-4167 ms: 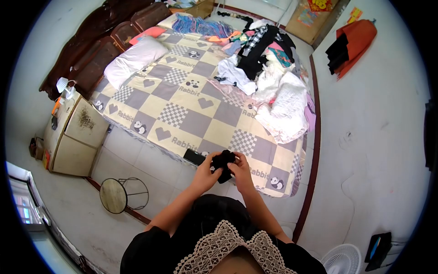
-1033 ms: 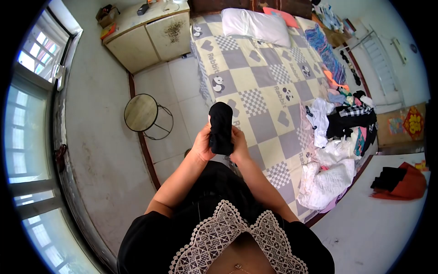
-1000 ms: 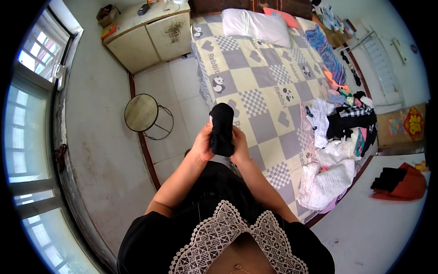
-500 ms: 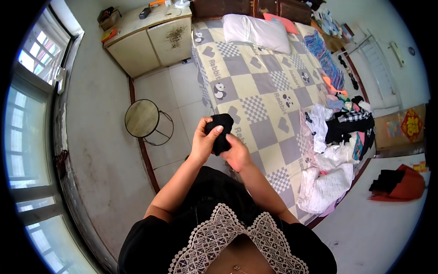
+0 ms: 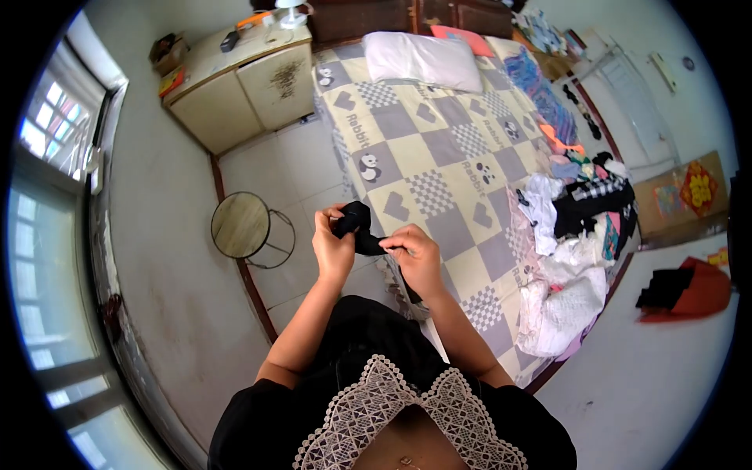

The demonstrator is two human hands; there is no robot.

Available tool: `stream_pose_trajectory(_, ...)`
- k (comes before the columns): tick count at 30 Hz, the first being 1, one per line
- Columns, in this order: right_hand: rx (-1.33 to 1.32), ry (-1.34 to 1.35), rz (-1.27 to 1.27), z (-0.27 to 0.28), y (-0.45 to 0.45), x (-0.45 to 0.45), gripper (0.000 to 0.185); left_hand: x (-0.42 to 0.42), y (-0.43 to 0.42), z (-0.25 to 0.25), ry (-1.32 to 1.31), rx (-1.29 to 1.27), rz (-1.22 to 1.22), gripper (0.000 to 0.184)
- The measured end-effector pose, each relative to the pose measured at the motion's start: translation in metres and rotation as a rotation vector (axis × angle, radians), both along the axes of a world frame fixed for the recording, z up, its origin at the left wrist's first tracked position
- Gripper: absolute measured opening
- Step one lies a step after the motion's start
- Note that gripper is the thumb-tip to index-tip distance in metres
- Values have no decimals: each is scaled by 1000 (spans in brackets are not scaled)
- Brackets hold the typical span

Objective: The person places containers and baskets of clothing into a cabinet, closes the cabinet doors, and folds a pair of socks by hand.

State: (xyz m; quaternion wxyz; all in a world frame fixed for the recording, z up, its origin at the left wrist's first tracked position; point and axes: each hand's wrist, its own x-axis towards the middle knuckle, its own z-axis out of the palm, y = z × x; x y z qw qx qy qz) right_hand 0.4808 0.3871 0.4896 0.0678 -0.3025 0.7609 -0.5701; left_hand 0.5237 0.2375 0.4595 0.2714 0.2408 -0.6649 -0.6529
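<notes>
A black, sock-like cloth bundle [image 5: 357, 222] is held in the air in front of me, over the floor beside the bed's near left edge. My left hand [image 5: 332, 244] is closed around its rounded, bunched end. Pinched in the fingers of my right hand [image 5: 415, 252] is a narrower end, drawn out to the right. The cloth stretches across the gap between both hands. Part of the bunched end is hidden behind my left fingers.
To the right lies the bed [image 5: 446, 196] with a white pillow [image 5: 423, 61] and a heap of clothes [image 5: 587, 211]. A round stool [image 5: 240, 225] stands left of my hands. A cabinet [image 5: 227, 102] fills the far left corner, near the window wall.
My hands have moved apart. The cloth, earlier a compact bundle between both hands, now has one end pulled out to the right. The camera view has shifted slightly.
</notes>
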Motion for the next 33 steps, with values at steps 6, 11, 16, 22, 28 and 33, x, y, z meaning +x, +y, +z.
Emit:
stream_pose_trajectory(6,-779,-1060,-261,-19,17,-8,22,3,34,8,42,-367,-118,72)
stream_pose_trajectory(11,-894,-1420,-288,-46,27,8,25,11,54,11,230,-641,-136,59)
stream_pose_trajectory(16,-797,-1568,-340,-37,33,15,26,12,64,12,280,-679,-127,56)
stream_pose_trajectory(22,-1077,-1273,-28,-33,57,10,26,6,78,2,85,-10,30,44)
stream_pose_trajectory(28,26,21,82,5,80,5,17,5,84,-7,-83,-30,-327,37)
stream_pose_trajectory(33,-13,-136,-23,19,96,-11,13,7,90,-2,-49,252,-829,43)
